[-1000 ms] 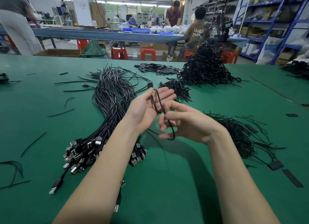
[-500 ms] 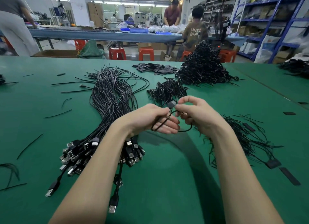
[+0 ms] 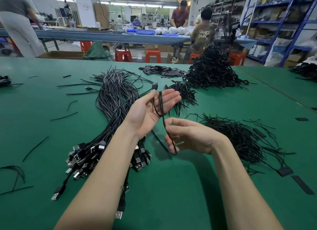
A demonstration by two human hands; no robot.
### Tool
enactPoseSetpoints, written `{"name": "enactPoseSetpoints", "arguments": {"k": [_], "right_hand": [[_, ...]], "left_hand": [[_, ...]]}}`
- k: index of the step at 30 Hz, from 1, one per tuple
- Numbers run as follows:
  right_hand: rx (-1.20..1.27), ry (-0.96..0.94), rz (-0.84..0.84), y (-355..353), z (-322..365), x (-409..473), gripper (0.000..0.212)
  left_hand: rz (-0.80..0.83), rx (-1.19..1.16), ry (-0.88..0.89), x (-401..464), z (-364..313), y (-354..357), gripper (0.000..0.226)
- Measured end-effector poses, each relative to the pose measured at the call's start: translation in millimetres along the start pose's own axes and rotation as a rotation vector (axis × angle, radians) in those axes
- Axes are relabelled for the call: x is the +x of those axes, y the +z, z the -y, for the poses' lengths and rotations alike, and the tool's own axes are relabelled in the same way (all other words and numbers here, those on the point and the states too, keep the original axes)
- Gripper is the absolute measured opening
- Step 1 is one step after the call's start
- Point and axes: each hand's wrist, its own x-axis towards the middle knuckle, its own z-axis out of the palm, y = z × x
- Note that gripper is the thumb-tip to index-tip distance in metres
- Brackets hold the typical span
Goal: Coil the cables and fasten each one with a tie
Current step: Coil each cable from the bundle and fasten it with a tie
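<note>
My left hand (image 3: pixel 145 114) is raised palm up with its fingers stretched out. A thin black cable (image 3: pixel 160 106) is looped round those fingers, its connector sticking up past the thumb, which pins the strand. Below it, my right hand (image 3: pixel 193 137) pinches the same cable's loose strand, which hangs in a loop under the fingers. A long bundle of uncoiled black USB cables (image 3: pixel 113 106) lies to the left, plugs toward me. A heap of thin black ties (image 3: pixel 240 138) lies to the right of my right hand.
On the green table (image 3: pixel 171 186), a tall pile of coiled cables (image 3: pixel 212 70) stands at the back, a smaller pile (image 3: pixel 186 95) in front of it. Flat black tabs (image 3: pixel 163 71) lie behind. Loose ties are scattered at left. People work at a far bench.
My left hand turned from palm down to palm up and lifted, showing the loops round its fingers. My right hand dropped lower and drew the loose strand downward.
</note>
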Motion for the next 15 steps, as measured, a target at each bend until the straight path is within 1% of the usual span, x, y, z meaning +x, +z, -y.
{"name": "enactPoseSetpoints", "arguments": {"k": [1,3,5,7,9,11,12,14,15], "right_hand": [[-0.073,0.047,-0.036,-2.1,-2.8,0.6,0.021],[-0.237,0.114,-0.177,-6.8,-6.4,2.6,0.041],[-0.329,0.136,-0.342,-12.0,-9.2,3.9,0.048],[-0.274,0.093,-0.420,-17.1,-10.8,4.7,0.047],[-0.113,0.008,-0.459,-21.3,-9.5,5.7,0.035],[0.058,-0.071,-0.484,-22.7,-5.6,4.5,0.020],[0.093,-0.101,-0.502,-23.9,-2.7,3.6,0.016],[0.051,-0.152,-0.550,-23.9,5.5,1.5,0.016],[-0.010,-0.168,-0.575,-21.8,10.3,1.3,0.017]], "left_hand": [[0.020,-0.006,-0.013,-0.6,0.3,0.6,0.053],[0.044,0.020,-0.025,-0.8,-1.2,0.2,0.052],[0.051,0.086,-0.038,-1.1,-2.2,-1.4,0.052],[0.061,0.161,-0.063,-2.2,-0.3,-3.4,0.052],[0.094,0.239,-0.104,-4.0,0.9,-5.2,0.050],[0.114,0.401,-0.138,-4.9,-0.5,-6.2,0.048],[0.129,0.508,-0.165,-4.7,-1.4,-6.4,0.049],[0.159,0.727,-0.249,-2.8,0.5,-7.4,0.050],[0.160,0.826,-0.292,-1.4,3.0,-7.4,0.049]]}}
